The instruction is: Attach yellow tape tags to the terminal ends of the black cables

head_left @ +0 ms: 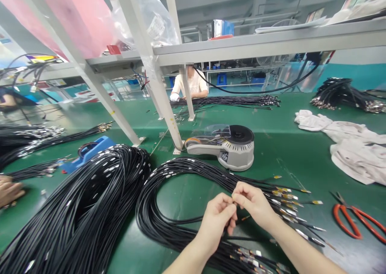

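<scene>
Over a looped bundle of black cables (181, 167), my two hands meet with fingertips almost touching. My left hand (217, 219) is closed, and a single black cable (189, 220) runs into it from the left. Thumb and forefinger of my right hand (253, 205) pinch right beside the left fingertips; what they grip is too small and hidden to make out. Around the hands lie cable ends with silver and yellow tips (285, 195), and more connector ends (250, 258) lie below.
Behind the hands stands a grey tape dispenser (238, 153). Red-handled pliers (346, 217) and white cloths (352, 141) lie right. Left are a large cable bundle (99, 193), a blue tape holder (87, 153) and another person's hand (10, 191). Shelf posts (157, 85) rise ahead; a person (193, 83) sits opposite.
</scene>
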